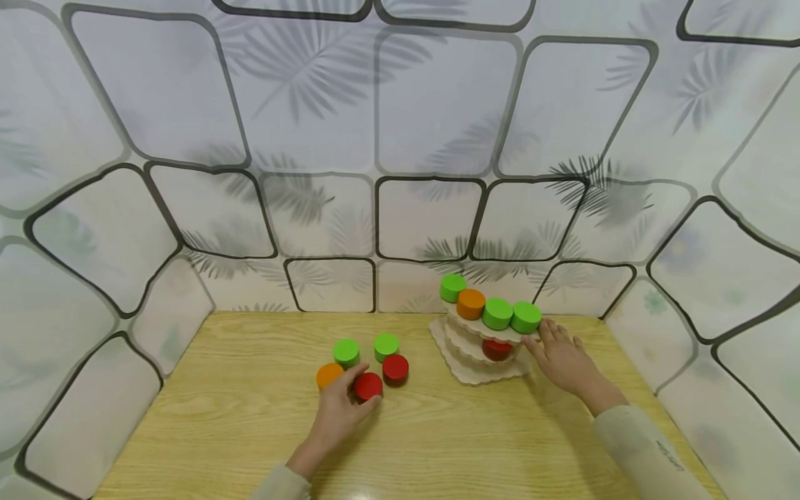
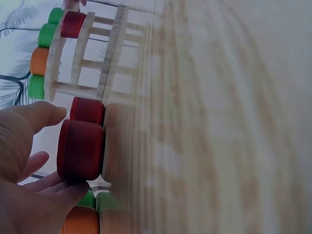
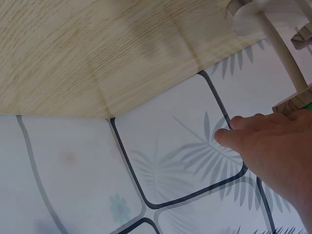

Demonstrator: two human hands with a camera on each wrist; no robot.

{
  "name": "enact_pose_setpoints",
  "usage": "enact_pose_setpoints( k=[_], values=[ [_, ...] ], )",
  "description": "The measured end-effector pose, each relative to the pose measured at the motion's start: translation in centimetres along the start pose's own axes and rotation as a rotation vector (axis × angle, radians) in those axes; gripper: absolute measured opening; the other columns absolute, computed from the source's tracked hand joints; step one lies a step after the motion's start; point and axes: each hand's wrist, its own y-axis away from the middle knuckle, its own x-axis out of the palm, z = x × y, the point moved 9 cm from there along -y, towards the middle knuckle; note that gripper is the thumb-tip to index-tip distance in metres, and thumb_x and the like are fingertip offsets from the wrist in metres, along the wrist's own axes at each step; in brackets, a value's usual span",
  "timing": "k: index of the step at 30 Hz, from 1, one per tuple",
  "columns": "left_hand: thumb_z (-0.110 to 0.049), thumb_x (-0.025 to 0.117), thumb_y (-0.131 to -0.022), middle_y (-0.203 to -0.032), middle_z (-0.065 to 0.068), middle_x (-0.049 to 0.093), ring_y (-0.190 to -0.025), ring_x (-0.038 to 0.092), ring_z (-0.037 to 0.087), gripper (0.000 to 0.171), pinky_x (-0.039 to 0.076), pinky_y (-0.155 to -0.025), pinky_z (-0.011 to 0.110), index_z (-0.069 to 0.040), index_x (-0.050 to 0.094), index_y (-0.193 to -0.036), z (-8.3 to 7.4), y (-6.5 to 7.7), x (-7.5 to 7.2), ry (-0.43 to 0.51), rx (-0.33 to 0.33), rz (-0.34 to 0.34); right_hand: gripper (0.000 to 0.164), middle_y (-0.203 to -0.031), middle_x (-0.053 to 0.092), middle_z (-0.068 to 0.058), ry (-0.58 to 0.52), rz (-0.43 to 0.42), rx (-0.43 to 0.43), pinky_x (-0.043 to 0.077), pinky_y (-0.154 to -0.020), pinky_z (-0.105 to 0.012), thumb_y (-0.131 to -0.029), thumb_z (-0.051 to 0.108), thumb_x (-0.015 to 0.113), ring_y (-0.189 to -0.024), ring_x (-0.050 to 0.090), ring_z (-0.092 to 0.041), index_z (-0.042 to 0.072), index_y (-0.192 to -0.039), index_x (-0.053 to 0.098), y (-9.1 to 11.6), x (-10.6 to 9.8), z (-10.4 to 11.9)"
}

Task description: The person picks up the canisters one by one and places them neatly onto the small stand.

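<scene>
On the table my left hand (image 1: 337, 417) is around a red round block (image 1: 369, 387), its thumb at the near side and fingers at the far side. The block's base meets the tabletop in the left wrist view. Another red block (image 1: 396, 369) stands just to its right, with two green blocks (image 1: 346, 353) behind and an orange block (image 1: 329, 376) at the left. My right hand (image 1: 565, 361), fingers extended, touches the right end of a tiered wooden stand (image 1: 459, 361). Three green blocks (image 1: 497, 314) and one orange block (image 1: 471, 303) top the stand; a red block (image 1: 497, 348) sits lower.
Patterned cloth (image 1: 431, 215) surrounds the wooden table (image 1: 237, 423) at the back and both sides. The stand is close to the back cloth, right of the loose blocks. Wooden posts (image 3: 282, 53) separate its tiers.
</scene>
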Motion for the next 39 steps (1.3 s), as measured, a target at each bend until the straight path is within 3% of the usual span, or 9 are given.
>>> enact_pose_setpoints(
  k=[6,14,24,30,39],
  values=[
    [-0.005,0.09,-0.079,-0.13,0.021,0.072,-0.118,0.07,0.033,0.065,0.057,-0.103,0.048,0.004,0.063,-0.137,0.3,0.2,0.2,-0.087,-0.026,0.024,0.084,-0.164,0.021,-0.043,0.009,-0.003,0.001,0.016,-0.116,-0.083,-0.115,0.052,0.027,-0.149,0.021,-0.066,-0.021,-0.157,0.02,-0.1,0.0,0.0],
    [-0.006,0.09,-0.079,-0.129,0.022,0.072,-0.118,0.069,0.034,0.063,0.056,-0.104,0.049,0.007,0.063,-0.135,0.9,0.4,0.4,-0.076,-0.077,0.056,0.086,-0.164,0.019,-0.043,0.007,0.01,0.01,0.016,-0.117,-0.082,-0.114,0.054,0.027,-0.149,0.02,-0.066,-0.021,-0.157,0.021,-0.2,0.2,-0.1],
    [-0.011,0.092,-0.078,-0.125,0.019,0.074,-0.113,0.071,0.03,0.062,0.059,-0.099,0.042,0.005,0.066,-0.132,0.9,0.2,0.2,-0.087,-0.078,0.027,0.086,-0.163,0.021,-0.043,0.01,-0.001,0.008,0.018,-0.117,-0.082,-0.114,0.054,0.027,-0.148,0.021,-0.067,-0.022,-0.156,0.022,-0.1,-0.1,-0.1],
    [-0.016,0.091,-0.081,-0.126,0.015,0.074,-0.111,0.071,0.026,0.061,0.06,-0.09,0.031,0.002,0.067,-0.135,-0.2,-0.5,0.6,-0.071,-0.075,0.021,0.085,-0.164,0.021,-0.042,0.015,-0.012,0.007,0.017,-0.117,-0.082,-0.114,0.052,0.027,-0.149,0.022,-0.065,-0.021,-0.157,0.022,0.0,0.0,-0.2],
    [-0.01,0.089,-0.083,-0.126,0.021,0.073,-0.11,0.072,0.033,0.058,0.064,-0.086,0.034,0.007,0.066,-0.134,-3.1,-2.1,2.0,0.057,-0.002,0.016,0.085,-0.165,0.022,-0.041,0.016,-0.009,0.006,0.019,-0.118,-0.081,-0.114,0.054,0.028,-0.149,0.022,-0.065,-0.02,-0.157,0.023,-0.1,0.1,-0.3]
  ],
)
